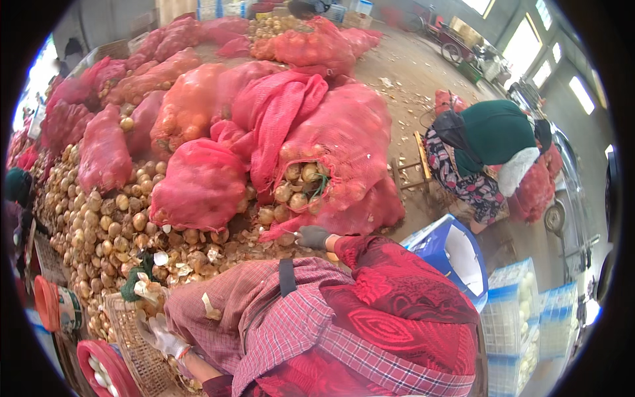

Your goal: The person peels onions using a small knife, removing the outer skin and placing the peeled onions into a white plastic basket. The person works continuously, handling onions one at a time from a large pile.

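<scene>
My left hand (166, 336), in a white glove, is beside the rim of a woven basket (141, 347), fingers apart, with nothing visible in it. In a grey glove, my right hand (313, 237) is by the lower edge of a pink mesh sack (347, 129) of onions. A thin pale tip, too small to name, sticks out from its curled fingers. Unpeeled onions (300, 186) and green tops show through the sack's opening. A plaid apron (283, 322) covers my lap, with a piece of onion skin (211, 306) on it. Loose onions (114, 229) lie heaped before me.
More filled mesh sacks (198, 186) stand beyond the heap. A pink tub (104, 369) holds peeled white onions, near an orange bucket (47, 302). On my right are a blue-and-white bin (461, 253) and crates (506, 302) of peeled onions. Another person (496, 134) bends over sacks there.
</scene>
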`<state>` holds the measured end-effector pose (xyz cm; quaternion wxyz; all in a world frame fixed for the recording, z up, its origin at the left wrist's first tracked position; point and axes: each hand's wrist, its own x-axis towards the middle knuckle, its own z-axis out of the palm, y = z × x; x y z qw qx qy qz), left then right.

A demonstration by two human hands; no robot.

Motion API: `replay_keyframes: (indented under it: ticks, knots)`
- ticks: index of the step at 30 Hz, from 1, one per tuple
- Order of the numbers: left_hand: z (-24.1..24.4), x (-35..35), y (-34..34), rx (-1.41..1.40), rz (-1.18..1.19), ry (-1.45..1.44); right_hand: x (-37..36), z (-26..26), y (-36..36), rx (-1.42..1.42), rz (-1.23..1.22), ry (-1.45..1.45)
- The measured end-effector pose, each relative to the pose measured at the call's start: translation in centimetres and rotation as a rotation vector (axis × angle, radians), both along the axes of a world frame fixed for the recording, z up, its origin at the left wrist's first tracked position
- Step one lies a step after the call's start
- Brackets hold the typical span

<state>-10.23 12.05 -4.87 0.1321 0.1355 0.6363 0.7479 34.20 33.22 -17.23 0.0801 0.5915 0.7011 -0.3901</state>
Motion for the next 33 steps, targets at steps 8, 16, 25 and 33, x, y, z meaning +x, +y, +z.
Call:
replay_keyframes:
  ticks: [8, 16, 25, 33]
  knots:
    - [13.0, 4.6, 1.9, 0.176, -0.215, 0.741, -0.8, -3.2, 1.9, 0.499, 0.724, 0.119]
    - [7.7, 0.5, -3.3, -0.506, -0.059, 1.148, -6.7, -5.6, 2.3, -0.114, 0.136, 0.162]
    - [-3.5, -0.9, -10.2, -0.659, 0.212, 0.375, -22.5, -9.0, 5.5, 0.187, 0.365, 0.195]
    - [-2.5, -0.2, -11.1, -0.824, 0.221, 0.114, -33.9, -12.1, 10.2, 0.028, 0.352, 0.126]
